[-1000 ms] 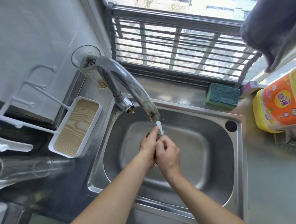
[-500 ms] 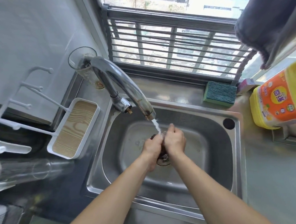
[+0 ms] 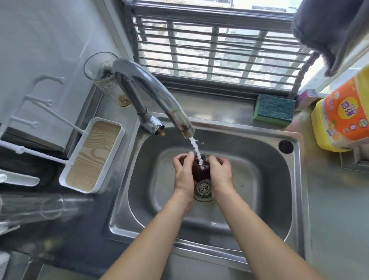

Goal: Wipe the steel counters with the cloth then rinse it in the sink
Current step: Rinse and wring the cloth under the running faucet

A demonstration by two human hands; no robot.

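A small dark brown cloth [image 3: 200, 168] is bunched between my two hands over the steel sink [image 3: 265, 157]. My left hand [image 3: 183, 172] grips its left side and my right hand [image 3: 221, 170] grips its right side. Water runs from the curved steel tap [image 3: 155, 94] and lands on the top of the cloth. The round drain strainer [image 3: 203, 187] shows just below the cloth, between my wrists. The steel counter [image 3: 343, 206] stretches to the right of the sink.
A green sponge [image 3: 274, 109] lies on the back ledge. A yellow and orange detergent jug [image 3: 349, 114] stands at the right. A white rack with a wood-look tray [image 3: 92, 155] and a drinking glass [image 3: 103, 80] sit left. A grey towel [image 3: 333, 18] hangs top right.
My hands were pressed tight together around the cloth; now they have drawn slightly apart, so the dark cloth and the drain strainer show between them. Water keeps running.
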